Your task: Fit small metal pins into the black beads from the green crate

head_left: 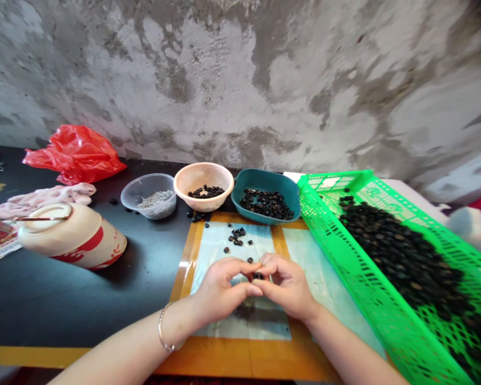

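Observation:
Between the fingertips of both hands is a small round black part [258,276], too small to name its kind. My left hand [224,286], a bracelet on its wrist, pinches it from one side. From the other side, the thumb and fingers of my right hand [291,286] close on it. Both hands hover over a pale sheet [212,243] fixed with brown tape. Several loose black parts [237,235] lie on the sheet just beyond my fingers. The space under my palms is partly hidden.
A green basket [344,267] of black parts stands at right. Along the back are a teal basin [266,179], a pink bowl [203,200] and a clear bowl [148,187] of small grey pieces. At left are a cream cup [74,240], a cloth [44,200] and a red bag [78,152].

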`<act>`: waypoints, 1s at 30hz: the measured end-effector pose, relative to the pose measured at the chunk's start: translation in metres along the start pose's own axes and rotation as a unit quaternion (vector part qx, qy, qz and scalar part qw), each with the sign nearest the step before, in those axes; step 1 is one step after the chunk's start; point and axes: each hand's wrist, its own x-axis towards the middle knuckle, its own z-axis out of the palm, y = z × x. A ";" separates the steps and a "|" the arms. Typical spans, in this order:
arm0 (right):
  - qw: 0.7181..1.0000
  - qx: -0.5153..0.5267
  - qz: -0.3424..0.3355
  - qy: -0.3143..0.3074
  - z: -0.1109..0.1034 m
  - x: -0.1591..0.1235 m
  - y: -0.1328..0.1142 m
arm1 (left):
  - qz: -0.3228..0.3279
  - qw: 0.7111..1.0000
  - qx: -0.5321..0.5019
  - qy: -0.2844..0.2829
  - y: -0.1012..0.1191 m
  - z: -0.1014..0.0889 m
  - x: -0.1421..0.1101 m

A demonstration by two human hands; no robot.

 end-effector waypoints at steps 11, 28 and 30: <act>0.999 0.026 0.033 0.032 -0.008 0.006 0.006 | 0.024 0.999 0.022 0.024 -0.006 -0.004 0.007; 0.949 -0.304 0.072 -0.041 -0.014 0.015 0.017 | 0.001 0.933 0.357 -0.031 -0.045 -0.028 0.033; 0.926 -0.365 0.056 -0.079 -0.009 0.014 0.022 | -0.011 0.936 0.348 -0.044 -0.042 -0.031 0.029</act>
